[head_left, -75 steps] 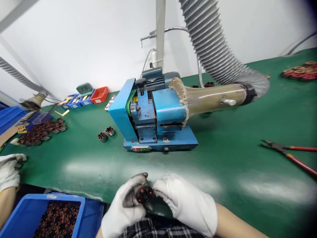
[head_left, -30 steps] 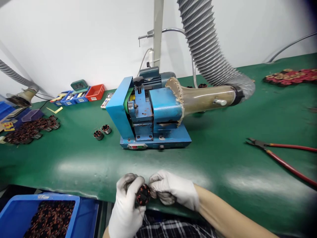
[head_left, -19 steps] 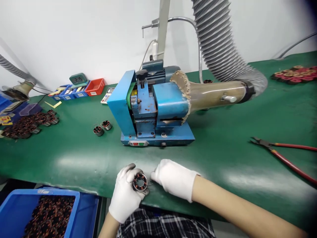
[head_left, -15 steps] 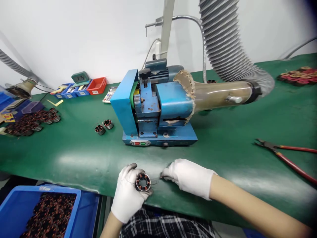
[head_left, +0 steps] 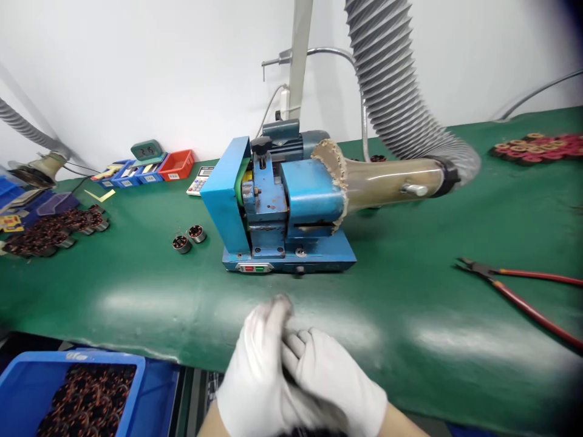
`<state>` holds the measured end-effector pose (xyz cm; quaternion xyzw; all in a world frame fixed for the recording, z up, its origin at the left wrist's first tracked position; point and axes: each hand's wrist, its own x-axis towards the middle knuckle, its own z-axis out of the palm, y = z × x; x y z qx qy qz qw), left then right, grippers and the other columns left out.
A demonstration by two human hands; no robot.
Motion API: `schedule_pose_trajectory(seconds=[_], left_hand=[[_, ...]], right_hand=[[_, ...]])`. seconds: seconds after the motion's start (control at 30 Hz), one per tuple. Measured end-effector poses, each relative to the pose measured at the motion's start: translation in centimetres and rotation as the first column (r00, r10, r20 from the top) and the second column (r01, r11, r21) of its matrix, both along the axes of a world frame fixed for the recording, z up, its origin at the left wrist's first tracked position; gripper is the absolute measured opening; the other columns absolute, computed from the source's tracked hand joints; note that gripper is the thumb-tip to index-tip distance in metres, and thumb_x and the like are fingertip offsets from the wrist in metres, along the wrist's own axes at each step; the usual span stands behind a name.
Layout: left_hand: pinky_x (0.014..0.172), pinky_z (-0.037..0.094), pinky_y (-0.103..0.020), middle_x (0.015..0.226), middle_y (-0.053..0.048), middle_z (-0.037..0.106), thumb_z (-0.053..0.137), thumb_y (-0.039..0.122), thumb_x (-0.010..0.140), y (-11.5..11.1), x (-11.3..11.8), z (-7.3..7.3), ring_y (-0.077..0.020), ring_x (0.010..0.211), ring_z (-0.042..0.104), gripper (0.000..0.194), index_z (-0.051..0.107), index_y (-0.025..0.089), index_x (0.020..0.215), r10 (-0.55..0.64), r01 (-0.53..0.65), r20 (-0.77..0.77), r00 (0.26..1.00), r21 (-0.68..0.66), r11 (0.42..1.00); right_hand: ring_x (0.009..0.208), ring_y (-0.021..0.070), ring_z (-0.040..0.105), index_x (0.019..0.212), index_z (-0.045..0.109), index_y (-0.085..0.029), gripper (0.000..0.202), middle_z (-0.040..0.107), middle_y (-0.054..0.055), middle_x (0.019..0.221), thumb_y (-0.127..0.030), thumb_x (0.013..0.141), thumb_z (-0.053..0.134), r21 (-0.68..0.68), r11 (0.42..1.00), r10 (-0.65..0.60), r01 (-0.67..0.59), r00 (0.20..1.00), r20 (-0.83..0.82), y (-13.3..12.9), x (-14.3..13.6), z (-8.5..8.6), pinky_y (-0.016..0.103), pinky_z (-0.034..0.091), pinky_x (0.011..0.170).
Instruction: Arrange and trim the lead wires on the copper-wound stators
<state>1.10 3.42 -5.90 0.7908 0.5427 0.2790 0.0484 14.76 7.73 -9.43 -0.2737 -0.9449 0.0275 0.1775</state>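
My left hand (head_left: 255, 370), in a white glove with darkened fingertips, is at the table's front edge with its fingers curled. My right hand (head_left: 334, 376), gloved too, presses against it with bent fingers. The wound motor stator that showed in my left hand is hidden between the two palms. What my right fingers grip, if anything, cannot be seen. Ahead of the hands stands a blue belt-driven machine (head_left: 268, 237) with red and green buttons. Two more wound stators (head_left: 181, 244) rest on the green table to its left.
A blue bin (head_left: 139, 388) full of wound stators stands at lower left. More stators (head_left: 45, 233) are piled at far left. Red-handled pliers (head_left: 489, 271) lie at right, near pink and tan rings (head_left: 537, 149). A grey duct hose (head_left: 396, 79) meets the machine's pipe.
My right hand has come left from the wire ends to meet my left hand. The stator has gone out of sight between them. The view has shifted slightly.
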Motion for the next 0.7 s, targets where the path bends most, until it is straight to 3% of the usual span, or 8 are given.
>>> schedule_pose_trajectory(seconds=[0.1, 0.2, 0.33, 0.43, 0.5, 0.57, 0.6, 0.7], left_hand=[[0.093, 0.044, -0.038, 0.126, -0.017, 0.038, 0.067, 0.040, 0.056, 1.9, -0.9, -1.0, -0.0241, 0.112, 0.046, 0.106, 0.005, 0.012, 0.137, -0.055, 0.060, 0.027, 0.998, -0.254, 0.965], [0.099, 0.039, -0.035, 0.131, -0.013, 0.035, 0.056, 0.024, 0.070, 2.3, -2.1, -1.7, -0.0192, 0.117, 0.042, 0.080, 0.011, 0.018, 0.136, -0.047, 0.056, 0.030, 0.998, -0.435, 0.899], [0.101, 0.036, -0.034, 0.134, -0.007, 0.031, 0.044, 0.014, 0.077, 1.9, -2.3, -2.0, -0.0153, 0.119, 0.038, 0.066, 0.014, 0.026, 0.135, -0.006, 0.003, -0.006, 1.000, -0.440, 0.898], [0.096, 0.039, -0.033, 0.126, -0.005, 0.038, 0.044, 0.014, 0.077, 1.7, -1.7, -2.1, -0.0140, 0.111, 0.043, 0.056, 0.023, 0.027, 0.127, 0.018, -0.015, 0.002, 1.000, -0.407, 0.913], [0.093, 0.041, -0.033, 0.119, -0.005, 0.041, 0.043, 0.013, 0.077, 1.6, -1.4, -2.1, -0.0137, 0.106, 0.046, 0.048, 0.028, 0.026, 0.121, 0.043, -0.037, 0.006, 0.999, -0.402, 0.915], [0.091, 0.041, -0.034, 0.116, -0.005, 0.042, 0.041, 0.012, 0.078, 1.6, -1.3, -2.2, -0.0136, 0.103, 0.047, 0.043, 0.030, 0.025, 0.117, 0.066, -0.060, 0.002, 0.998, -0.384, 0.922], [0.091, 0.041, -0.035, 0.116, -0.005, 0.042, 0.040, 0.012, 0.078, 1.5, -1.3, -2.3, -0.0137, 0.103, 0.047, 0.043, 0.029, 0.025, 0.117, 0.072, -0.068, -0.002, 0.997, -0.371, 0.926], [0.093, 0.040, -0.036, 0.119, -0.006, 0.040, 0.039, 0.011, 0.078, 1.3, -1.3, -3.0, -0.0142, 0.107, 0.044, 0.045, 0.027, 0.025, 0.120, 0.079, -0.080, -0.018, 0.997, -0.315, 0.946]], right_hand=[[0.059, 0.0225, 0.056, 0.129, 0.038, -0.010, 0.051, 0.061, 0.009, 0.078, -0.013, 0.078, 0.045, -0.161, 0.984, -0.061, 0.075, 0.994, 0.094, 0.4, 0.1, -0.7, 0.032, 0.035, 0.049], [0.060, 0.0228, 0.060, 0.138, 0.024, -0.010, 0.057, 0.064, 0.008, 0.077, -0.017, 0.083, 0.039, -0.402, 0.904, -0.090, 0.144, 0.985, 0.150, 1.2, 0.8, -0.3, 0.030, 0.033, 0.048], [0.074, 0.0178, 0.061, 0.106, 0.056, -0.015, 0.030, 0.064, 0.007, 0.085, -0.026, 0.089, 0.034, -0.652, 0.755, -0.132, 0.069, 0.990, -0.048, 2.3, 1.1, 0.3, 0.026, 0.039, 0.062], [0.067, 0.0125, 0.057, 0.085, 0.060, -0.014, 0.027, 0.063, 0.004, 0.077, -0.027, 0.088, 0.037, -0.757, 0.650, -0.145, -0.064, 0.967, -0.207, 3.5, 1.5, 0.5, 0.022, 0.039, 0.062], [0.059, 0.0115, 0.053, 0.081, 0.060, -0.013, 0.028, 0.060, 0.004, 0.069, -0.030, 0.087, 0.038, -0.792, 0.608, -0.217, -0.057, 0.947, -0.235, 4.6, 3.0, 0.7, 0.022, 0.039, 0.059], [0.056, 0.0128, 0.052, 0.081, 0.058, -0.013, 0.033, 0.058, 0.005, 0.065, -0.038, 0.085, 0.037, -0.808, 0.584, -0.430, 0.079, 0.874, -0.225, 6.0, 6.0, 0.8, 0.025, 0.040, 0.058], [0.057, 0.0144, 0.052, 0.085, 0.057, -0.013, 0.037, 0.059, 0.006, 0.067, -0.043, 0.085, 0.036, -0.804, 0.562, -0.583, 0.194, 0.783, -0.219, 6.8, 8.1, 0.9, 0.026, 0.041, 0.058], [0.093, 0.0260, 0.053, 0.097, 0.056, -0.011, 0.039, 0.058, 0.019, 0.099, -0.043, 0.079, 0.044, -0.641, 0.542, -0.797, 0.543, 0.574, -0.187, 9.0, 15.9, 0.6, 0.037, 0.036, 0.084]])
